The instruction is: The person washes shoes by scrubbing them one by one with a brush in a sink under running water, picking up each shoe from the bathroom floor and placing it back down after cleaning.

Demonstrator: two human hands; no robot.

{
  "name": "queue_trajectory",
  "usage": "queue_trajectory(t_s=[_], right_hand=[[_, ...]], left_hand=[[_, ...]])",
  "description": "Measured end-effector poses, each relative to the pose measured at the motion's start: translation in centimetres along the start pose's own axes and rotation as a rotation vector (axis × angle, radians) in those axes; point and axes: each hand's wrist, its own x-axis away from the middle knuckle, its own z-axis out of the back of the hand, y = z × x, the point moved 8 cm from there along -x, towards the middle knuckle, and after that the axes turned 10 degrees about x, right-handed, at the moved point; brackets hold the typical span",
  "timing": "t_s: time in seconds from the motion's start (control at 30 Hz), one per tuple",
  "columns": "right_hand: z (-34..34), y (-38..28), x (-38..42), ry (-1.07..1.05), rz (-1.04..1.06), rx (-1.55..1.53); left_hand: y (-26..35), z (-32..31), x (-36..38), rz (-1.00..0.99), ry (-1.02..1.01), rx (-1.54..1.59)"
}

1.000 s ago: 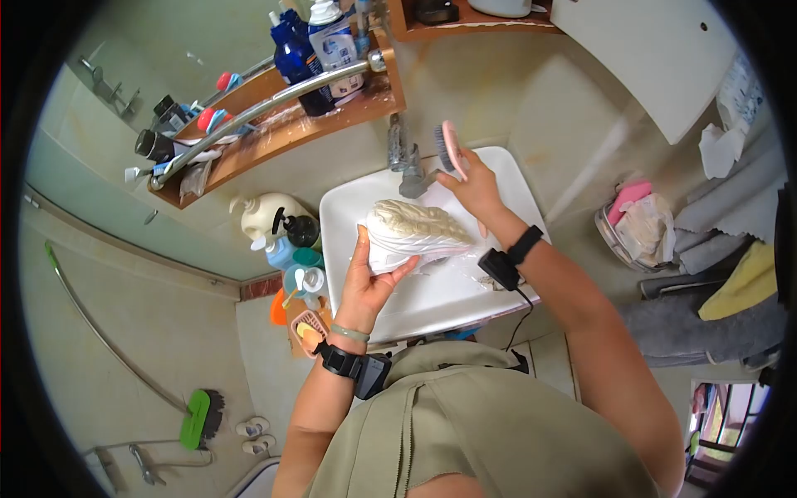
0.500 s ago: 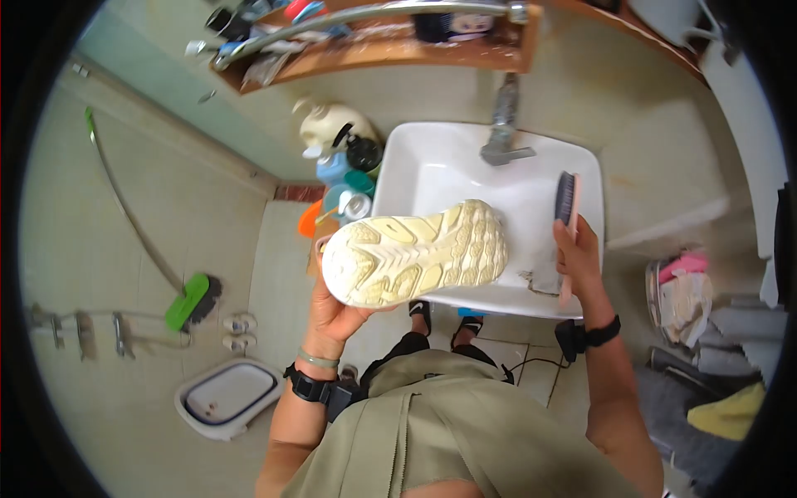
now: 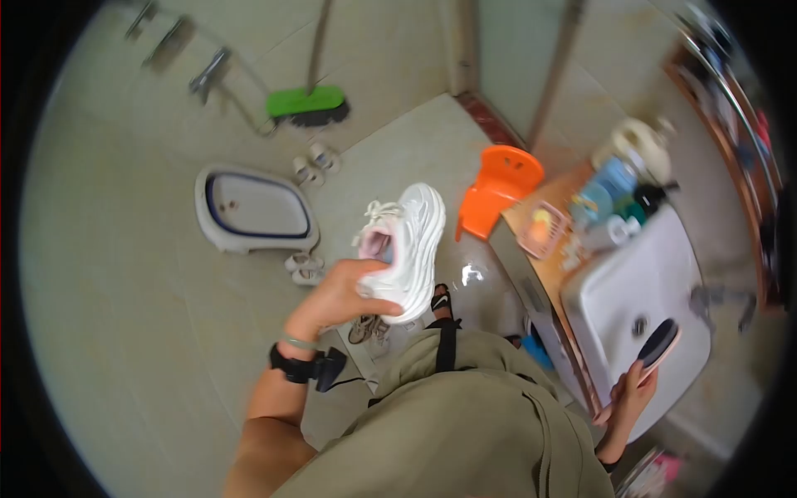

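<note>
A white sneaker [image 3: 413, 249] with pale laces and a pinkish lining is gripped at its heel by my left hand [image 3: 336, 296], out over the floor and away from the sink. The side of its thick sole faces right and its toe points up in the view. My right hand [image 3: 633, 394] is closed around the handle of a pink brush [image 3: 660, 345] with dark bristles, over the front part of the white sink [image 3: 606, 290]. Shoe and brush are well apart.
Left of the sink stand an orange chair [image 3: 501, 187], a pink soap basket [image 3: 544, 230] and several bottles [image 3: 614, 178]. On the floor at left are a folding basin [image 3: 257, 205], small white shoes [image 3: 307, 170] and a green broom [image 3: 305, 101]. A faucet [image 3: 722, 303] overhangs the sink.
The view has turned left. My left hand has carried the shoe from over the sink to above the floor and rotated it, so its side shows instead of its sole. The brush stays in my right hand.
</note>
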Motion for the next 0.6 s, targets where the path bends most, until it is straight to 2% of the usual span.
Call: queue_trajectory(t_s=[0.07,0.1,0.17,0.23,0.3,0.37,0.47,0.5,0.6], right_hand=[[-5.6,-1.8,0.4,-0.147,0.020,0.029],[-8.7,-3.3,0.8,-0.230,0.025,0.025],[-13.4,-4.9,0.4,-0.371,0.019,0.060],[-18.5,-7.2,0.6,-0.485,0.050,0.066],[-23.5,-9.1,0.6,-0.589,0.146,0.089],[-27.3,-11.0,0.7,-0.666,0.101,0.144],[-32.9,-14.1,1.2,-0.750,0.224,0.143],[-34.3,-14.6,1.4,-0.778,0.178,0.158],[-38.3,-15.6,1.5,-0.828,0.218,0.197]], left_hand=[[-4.9,0.9,-0.2,-0.153,0.131,-0.330],[-6.9,1.8,-0.3,-0.132,0.171,-0.306],[-9.7,2.4,-0.3,-0.114,0.271,-0.536],[-13.0,4.2,0.3,-0.092,0.349,-0.530],[-15.2,6.1,1.0,-0.164,0.375,-0.621],[-16.6,6.8,1.3,-0.141,0.399,-0.614],[-16.8,8.3,1.1,-0.191,0.486,-0.719],[-16.5,9.0,1.2,-0.209,0.530,-0.733],[-16.2,11.3,1.0,-0.228,0.624,-0.733]])
